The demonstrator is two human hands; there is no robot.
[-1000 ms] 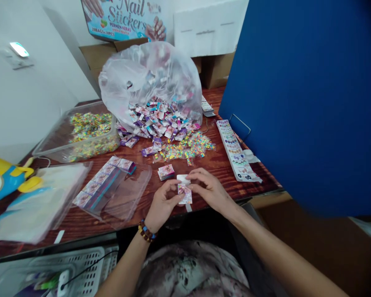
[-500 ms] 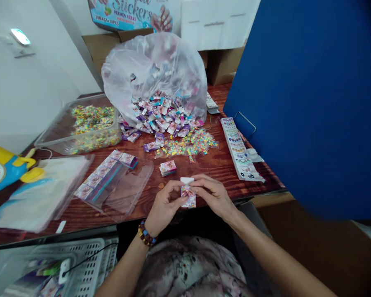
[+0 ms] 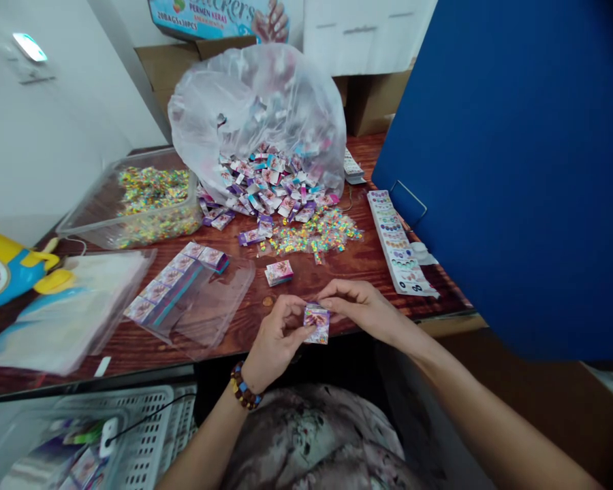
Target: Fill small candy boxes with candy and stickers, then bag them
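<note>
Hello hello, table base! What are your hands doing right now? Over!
Left hand and right hand pinching a printed sticker packet. Packet stack just ahead, not touching.

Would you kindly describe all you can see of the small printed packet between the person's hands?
The small printed packet is flat and roughly rectangular, apparently paper or thin plastic, printed in pink and white with purple along its top. It stands slightly tilted, pinched near its upper edge by the left hand and right hand, over the front edge of the reddish wooden table.
</note>
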